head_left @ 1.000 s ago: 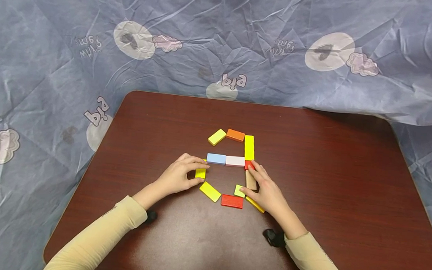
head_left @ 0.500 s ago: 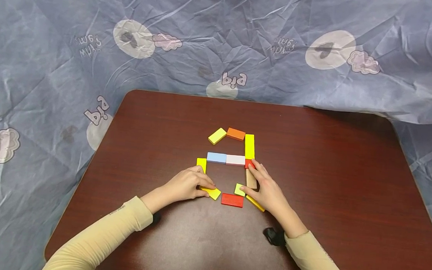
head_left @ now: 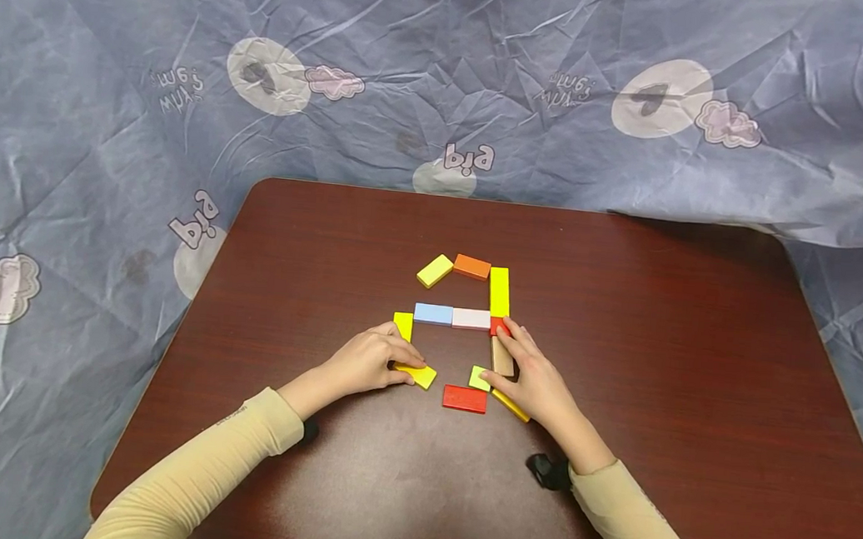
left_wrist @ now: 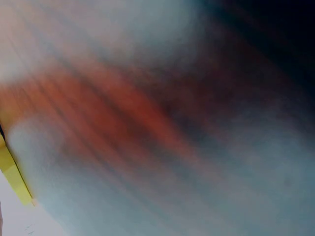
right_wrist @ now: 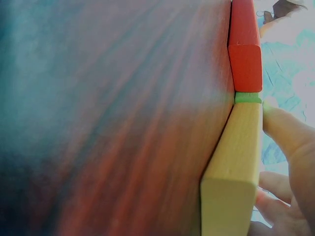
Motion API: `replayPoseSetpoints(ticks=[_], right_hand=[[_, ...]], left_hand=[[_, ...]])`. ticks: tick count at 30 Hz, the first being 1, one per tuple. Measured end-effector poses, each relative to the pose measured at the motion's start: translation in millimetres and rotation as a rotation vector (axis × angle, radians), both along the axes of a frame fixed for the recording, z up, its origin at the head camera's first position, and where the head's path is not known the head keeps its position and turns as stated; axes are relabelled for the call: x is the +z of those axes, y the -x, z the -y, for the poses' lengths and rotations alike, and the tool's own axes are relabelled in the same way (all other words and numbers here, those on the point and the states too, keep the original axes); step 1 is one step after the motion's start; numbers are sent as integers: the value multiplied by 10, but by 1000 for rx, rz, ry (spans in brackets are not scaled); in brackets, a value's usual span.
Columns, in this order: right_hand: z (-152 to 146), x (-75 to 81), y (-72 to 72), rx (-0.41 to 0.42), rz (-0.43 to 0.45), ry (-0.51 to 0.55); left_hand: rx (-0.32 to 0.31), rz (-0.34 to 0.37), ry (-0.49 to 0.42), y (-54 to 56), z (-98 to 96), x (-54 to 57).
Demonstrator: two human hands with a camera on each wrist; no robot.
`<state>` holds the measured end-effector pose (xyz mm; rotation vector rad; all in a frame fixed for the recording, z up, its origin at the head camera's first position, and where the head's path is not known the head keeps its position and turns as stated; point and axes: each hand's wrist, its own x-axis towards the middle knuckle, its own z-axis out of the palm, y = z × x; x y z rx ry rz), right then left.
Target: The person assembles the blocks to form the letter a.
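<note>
In the head view my left hand (head_left: 365, 360) pinches a yellow block (head_left: 421, 376) between thumb and fingers, partly covering it. Just behind it lies another yellow block (head_left: 403, 324). My right hand (head_left: 541, 384) rests among the right-hand blocks, fingers extended. Its fingertips lie at a small red block (head_left: 497, 325) and the thumb tip is at a lime green block (head_left: 479, 379). A plain wood block (head_left: 501, 357) lies under that hand's arch, with a mustard block (head_left: 510, 404) below. In the right wrist view, a green block (right_wrist: 248, 97) shows between red and yellowish blocks.
A red block (head_left: 464, 399) lies at the front of the ring of blocks. Blue (head_left: 432, 314) and pale pink (head_left: 471, 319) blocks cross its middle. Farther back are yellow (head_left: 435, 271), orange (head_left: 473, 266) and long yellow (head_left: 500, 292) blocks. The brown table (head_left: 660, 336) meets a grey-blue cloth (head_left: 445, 70).
My left hand moved from the left yellow block down to the slanted yellow block and shifted it slightly left and back, away from the red block. The right hand has stayed in place.
</note>
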<state>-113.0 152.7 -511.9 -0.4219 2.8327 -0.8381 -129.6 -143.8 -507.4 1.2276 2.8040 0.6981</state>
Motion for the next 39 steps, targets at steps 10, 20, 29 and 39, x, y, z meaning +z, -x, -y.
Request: replayPoseSetpoints(ticks=[10,20,29,39], right_hand=[[1,-1,2,0,-2,-3],[6,-7,-2,-3,-4,-7],[-9,-7,-9,2,-16,2],[-2,2,-15,3,-8,11]], left_hand=[[75,122,-64,-21,-19,16],[10,147,-45,-69,-202,141],[-40,15,70,-176,-536,170],[18,-48,158,-276,-655,67]])
